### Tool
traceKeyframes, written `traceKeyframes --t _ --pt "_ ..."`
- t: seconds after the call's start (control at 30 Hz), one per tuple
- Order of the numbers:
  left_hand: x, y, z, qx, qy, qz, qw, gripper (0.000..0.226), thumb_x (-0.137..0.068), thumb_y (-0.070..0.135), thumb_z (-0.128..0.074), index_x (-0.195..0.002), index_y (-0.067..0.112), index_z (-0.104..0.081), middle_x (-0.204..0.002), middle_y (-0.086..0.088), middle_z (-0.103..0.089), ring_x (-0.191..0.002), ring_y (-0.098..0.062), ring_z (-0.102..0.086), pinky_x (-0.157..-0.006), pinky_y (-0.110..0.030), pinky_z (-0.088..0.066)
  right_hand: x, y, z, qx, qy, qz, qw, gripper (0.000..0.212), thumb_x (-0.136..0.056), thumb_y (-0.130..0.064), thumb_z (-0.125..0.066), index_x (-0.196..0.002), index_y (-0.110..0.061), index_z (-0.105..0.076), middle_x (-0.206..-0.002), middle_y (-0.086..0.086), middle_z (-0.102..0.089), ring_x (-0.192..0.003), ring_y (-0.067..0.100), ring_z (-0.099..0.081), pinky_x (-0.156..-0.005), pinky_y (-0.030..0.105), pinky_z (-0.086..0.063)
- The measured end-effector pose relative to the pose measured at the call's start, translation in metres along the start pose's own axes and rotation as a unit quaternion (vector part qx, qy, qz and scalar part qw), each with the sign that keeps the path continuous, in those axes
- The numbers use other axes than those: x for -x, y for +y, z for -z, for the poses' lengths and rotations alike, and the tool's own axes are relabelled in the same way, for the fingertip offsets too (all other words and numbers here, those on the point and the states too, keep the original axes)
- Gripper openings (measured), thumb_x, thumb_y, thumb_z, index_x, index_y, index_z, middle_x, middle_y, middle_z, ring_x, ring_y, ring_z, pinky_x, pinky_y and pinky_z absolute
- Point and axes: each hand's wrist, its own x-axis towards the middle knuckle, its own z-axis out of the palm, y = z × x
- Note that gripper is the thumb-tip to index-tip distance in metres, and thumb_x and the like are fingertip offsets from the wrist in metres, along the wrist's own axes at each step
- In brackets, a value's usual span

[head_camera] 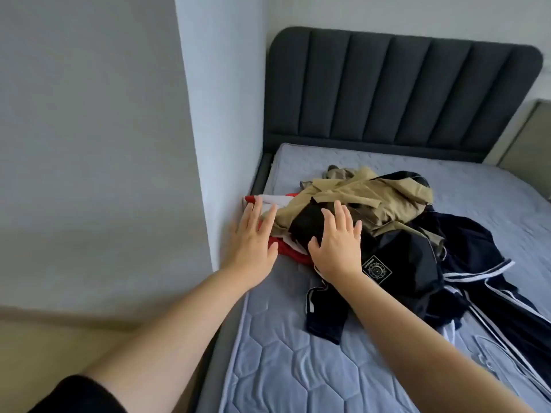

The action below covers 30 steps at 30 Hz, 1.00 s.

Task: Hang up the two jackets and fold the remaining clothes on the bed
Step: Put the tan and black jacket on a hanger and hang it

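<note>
Left hand (253, 234) and right hand (337, 242) grips released over clothes pile (372, 210) (khaki on top), wall corner (220, 129) beside, padded headboard (402, 84) behind

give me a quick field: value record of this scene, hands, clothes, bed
left hand: left hand open, fingers straight, reaching out at the red and white garment at the pile's left edge
right hand: right hand open, fingers spread over the black garment
pile top: tan jacket, crumpled
pile right: navy jacket with white stripes, spread toward the right
surface: bare quilted mattress
behind: dark padded headboard
task state: nothing hung or folded yet
</note>
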Motion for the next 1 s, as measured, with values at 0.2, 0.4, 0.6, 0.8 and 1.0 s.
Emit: traceKeyframes --t 0.2,0.4,0.6,0.8,1.0 --pt "-0.024 0.038 -0.021 0.132 -0.188 0.008 0.973 0.071 -0.094 0.026 -0.047 -0.151 0.028 -0.003 -0.159 -0.001 0.001 -0.146 -0.024 -0.007 -0.116 -0.044 -0.018 -0.030 0.064 0.009 -0.057 -0.077 -0.189 0.977 0.100 -0.080 -0.039 -0.069 -0.150 -0.027 0.002 -0.158 0.009 0.005 -0.143 0.031 -0.014 -0.107 0.053 -0.030" --pt "-0.025 0.041 -0.041 0.279 -0.273 0.073 0.918 0.069 -0.095 0.023 -0.048 -0.151 0.028 -0.009 -0.159 0.003 -0.008 -0.144 -0.018 -0.016 -0.107 -0.028 -0.024 -0.024 0.079 -0.009 -0.069 -0.187 -0.208 0.958 0.060 -0.080 -0.006 -0.053 -0.135 -0.023 -0.037 -0.112 0.009 -0.057 -0.092 0.029 -0.060 -0.063 0.033 -0.047" --pt "-0.021 0.025 -0.048 0.343 -0.204 0.114 0.910 0.081 -0.090 0.016 -0.056 -0.150 0.032 -0.004 -0.158 0.001 -0.007 -0.141 -0.020 -0.023 -0.098 -0.024 -0.029 -0.016 0.050 -0.010 -0.119 -0.220 -0.092 0.964 0.016 -0.077 -0.019 -0.069 -0.070 -0.013 -0.056 -0.063 -0.005 -0.052 -0.067 0.017 -0.055 -0.056 0.028 -0.039" --pt "-0.037 0.021 -0.039 0.377 -0.186 0.048 0.906 0.082 -0.083 0.010 -0.068 -0.149 0.026 -0.021 -0.156 -0.004 -0.016 -0.142 -0.020 -0.023 -0.113 -0.035 -0.028 -0.020 0.023 0.021 -0.306 -0.180 -0.078 0.932 0.024 -0.081 -0.014 -0.071 -0.062 -0.012 -0.057 -0.052 -0.006 -0.049 -0.049 0.005 -0.043 -0.050 0.014 -0.035" --pt "-0.044 0.028 -0.030 0.370 -0.105 0.023 0.923 0.008 -0.084 0.011 -0.067 -0.091 0.009 -0.062 -0.100 -0.001 -0.064 -0.096 -0.021 -0.061 -0.082 -0.029 -0.049 -0.017 -0.003 0.044 -0.391 -0.191 -0.061 0.898 0.023 -0.083 -0.005 -0.067 -0.063 -0.015 -0.061 -0.054 -0.009 -0.059 -0.053 0.001 -0.053 -0.057 0.015 -0.042"
